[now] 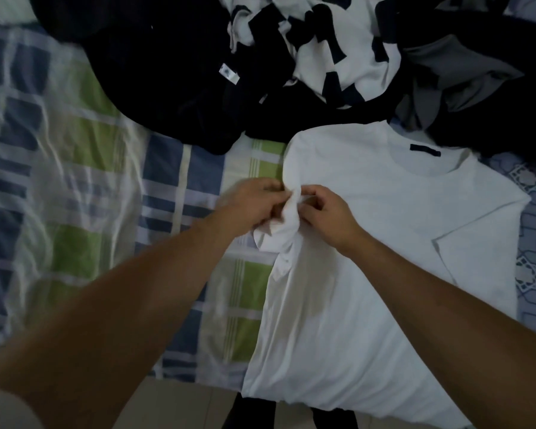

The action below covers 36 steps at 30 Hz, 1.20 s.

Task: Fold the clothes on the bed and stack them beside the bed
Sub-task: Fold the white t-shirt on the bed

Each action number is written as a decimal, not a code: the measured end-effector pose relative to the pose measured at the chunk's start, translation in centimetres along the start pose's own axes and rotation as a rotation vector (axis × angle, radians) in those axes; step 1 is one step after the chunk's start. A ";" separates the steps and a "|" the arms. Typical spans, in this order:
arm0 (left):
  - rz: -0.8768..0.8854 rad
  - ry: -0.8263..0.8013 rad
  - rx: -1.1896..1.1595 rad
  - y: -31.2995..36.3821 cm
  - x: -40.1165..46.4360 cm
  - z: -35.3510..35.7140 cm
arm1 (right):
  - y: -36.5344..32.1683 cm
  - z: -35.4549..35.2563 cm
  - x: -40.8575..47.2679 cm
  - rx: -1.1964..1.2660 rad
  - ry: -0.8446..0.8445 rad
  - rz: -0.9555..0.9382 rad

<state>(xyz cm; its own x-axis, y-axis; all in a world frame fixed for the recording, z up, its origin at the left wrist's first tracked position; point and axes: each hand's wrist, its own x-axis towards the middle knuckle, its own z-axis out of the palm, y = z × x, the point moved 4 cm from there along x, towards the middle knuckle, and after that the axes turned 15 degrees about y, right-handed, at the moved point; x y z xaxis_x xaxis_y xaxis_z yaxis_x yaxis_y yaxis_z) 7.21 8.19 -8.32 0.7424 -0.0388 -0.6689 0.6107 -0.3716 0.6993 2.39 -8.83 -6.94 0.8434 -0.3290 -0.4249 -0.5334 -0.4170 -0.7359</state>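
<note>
A: Where is the white T-shirt (369, 243) lying?

B: It lies flat on the bed (84, 187), near the front edge, toward the right side. The neck opening with a dark label (425, 150) points to the far side of the bed. The bottom hem reaches the front edge of the bed and hangs a little over it.

A: And the hands?

B: Both hands are at the left sleeve of the T-shirt (279, 224), which is bunched up. The left hand (254, 202) pinches the bunched cloth from the left, its fingers curled on it. The right hand (325, 212) pinches the same cloth from the right, fingers also curled. The two hands are almost touching, with only the gathered cloth between them.

A: How is the right sleeve?

B: It is folded inward, over the body of the shirt, near the right edge.

A: What else is on the bed?

B: Behind the T-shirt, at the far side, lies a heap of unfolded clothes: a black garment (167, 88) with a small white tag (229, 73), a white garment with dark blocks (338, 48), and a grey garment (452, 72) at the far right. The black one touches the shoulder of the T-shirt. The bed has a checked sheet in blue, green and white.
</note>
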 end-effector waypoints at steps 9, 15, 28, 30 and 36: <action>0.251 0.236 0.156 1.9 0.4 2.5 | 0.9 0.6 -1.4 0.352 -0.016 0.233; 0.062 0.144 0.160 2.3 2.0 0.6 | 1.5 1.2 -0.9 0.481 -0.014 0.345; 0.020 -0.011 0.421 1.3 1.8 -6.0 | -3.2 1.2 4.1 -0.010 0.021 0.020; 0.133 0.194 0.396 1.7 1.9 -7.0 | -3.6 0.7 5.0 -0.042 0.072 -0.013; 0.256 0.541 0.194 1.7 1.7 -8.8 | -4.2 -1.3 6.5 -0.027 0.229 0.015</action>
<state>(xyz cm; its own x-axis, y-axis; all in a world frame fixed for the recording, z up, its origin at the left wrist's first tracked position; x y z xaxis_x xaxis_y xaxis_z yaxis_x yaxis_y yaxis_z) 11.96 15.65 -6.07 0.9238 0.3071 -0.2287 0.3717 -0.5760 0.7280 10.04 -10.27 -5.93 0.8001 -0.5180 -0.3024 -0.5498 -0.4320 -0.7149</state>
